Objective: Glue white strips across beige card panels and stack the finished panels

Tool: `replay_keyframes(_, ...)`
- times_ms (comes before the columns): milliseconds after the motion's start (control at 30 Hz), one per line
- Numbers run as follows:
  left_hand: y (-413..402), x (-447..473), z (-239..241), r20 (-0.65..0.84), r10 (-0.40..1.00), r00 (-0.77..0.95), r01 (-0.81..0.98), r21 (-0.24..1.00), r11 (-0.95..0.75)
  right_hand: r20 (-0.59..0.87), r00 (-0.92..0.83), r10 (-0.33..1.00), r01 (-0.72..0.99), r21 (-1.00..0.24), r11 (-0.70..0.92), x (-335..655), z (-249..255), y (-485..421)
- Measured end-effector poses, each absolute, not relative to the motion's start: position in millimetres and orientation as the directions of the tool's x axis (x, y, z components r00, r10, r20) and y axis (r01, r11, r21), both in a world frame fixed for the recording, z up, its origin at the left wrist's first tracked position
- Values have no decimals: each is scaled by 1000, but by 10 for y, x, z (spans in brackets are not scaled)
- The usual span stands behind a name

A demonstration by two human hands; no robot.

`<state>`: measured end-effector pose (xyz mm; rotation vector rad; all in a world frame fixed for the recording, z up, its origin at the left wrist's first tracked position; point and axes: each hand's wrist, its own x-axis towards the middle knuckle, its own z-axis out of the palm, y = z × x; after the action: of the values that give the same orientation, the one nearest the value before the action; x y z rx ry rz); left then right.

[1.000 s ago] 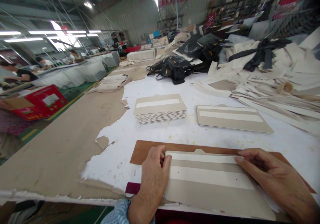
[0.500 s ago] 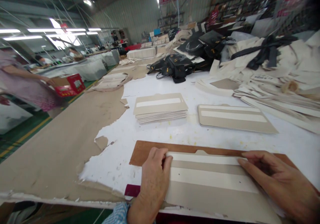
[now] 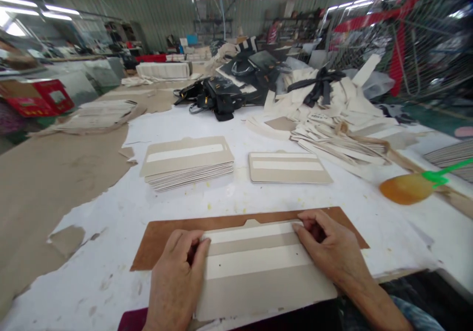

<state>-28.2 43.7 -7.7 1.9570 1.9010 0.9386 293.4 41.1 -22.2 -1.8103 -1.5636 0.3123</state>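
Note:
In front of me lies a beige panel [image 3: 258, 286] with a small tab on its top edge, over a brown leather-like sheet [image 3: 158, 240]. A wide pale band with two small dark dots crosses the panel. Above it, a narrow white strip [image 3: 251, 232] runs along the top edge. My left hand [image 3: 177, 272] pinches the left end of this strip with thumb and fingertips. At the right end, my right hand [image 3: 328, 252] pinches the strip's corner the same way. Both hands rest against the panel, partly covering its sides.
Beyond the panel stand a tall stack of beige panels [image 3: 186, 161] and a lower stack [image 3: 288, 168]. A brush-like amber tool with a green handle [image 3: 406, 188] is at the right. Black bags [image 3: 218, 94] and pale fabric strips [image 3: 336, 134] are heaped farther back.
My view has turned to the right, bringing the amber tool into sight. Both hands still pinch the ends of the white strip; it lies much the same on the panel.

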Motion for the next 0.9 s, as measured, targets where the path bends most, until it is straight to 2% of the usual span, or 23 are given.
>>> replay_keyframes(300, 445, -343, -118, 250, 968, -35, 820, 561, -115, 353, 151, 923, 841, -537, 68, 2834, -168, 391)
replay_keyframes(467, 435, -376, -132, 241, 971, -7, 821, 555, -132, 419, 91, 904, 843, -515, 154, 2865, -223, 394)
replay_keyframes(667, 443, -338, -141, 288, 958, -8, 811, 563, -162, 383, 59, 922, 837, -522, 163, 2871, -238, 426)
replay_keyframes(767, 474, -324, -160, 287, 958, -2, 810, 563, -166, 310, 74, 948, 800, -586, 129, 2900, -157, 478)
replay_keyframes(833, 476, -344, -161, 294, 956, 29, 809, 555, -195, 191, 79, 978, 703, -707, 81, 2976, -84, 507)
replay_keyframes(900, 440, -388, -129, 363, 932, -22, 797, 569, -203, 75, 155, 985, 510, -860, -15, 3108, -19, 509)
